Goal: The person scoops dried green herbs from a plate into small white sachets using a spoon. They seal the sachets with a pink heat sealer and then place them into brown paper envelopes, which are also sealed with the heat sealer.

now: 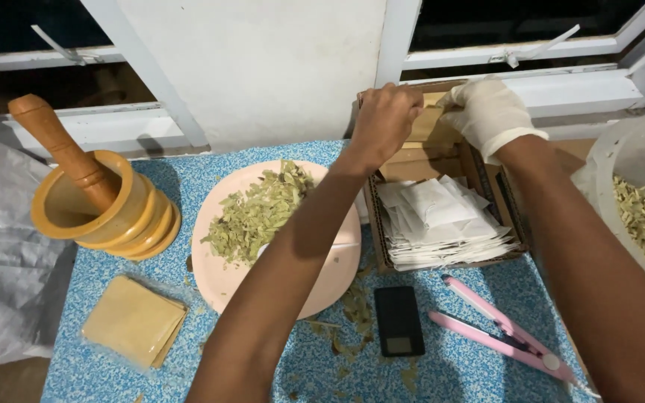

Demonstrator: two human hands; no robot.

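While both hands meet over the cardboard box (442,160) | left hand (386,119), gloved right hand (489,112): grips pinch brown pouch (428,123)

mortar and pestle (102,201) | pink plate of leaves (218,280) | pocket scale (399,321) | pink sealer (502,332)

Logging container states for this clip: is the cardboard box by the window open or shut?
Open. The cardboard box has no lid over it, and the stack of white sachets inside lies in plain view.
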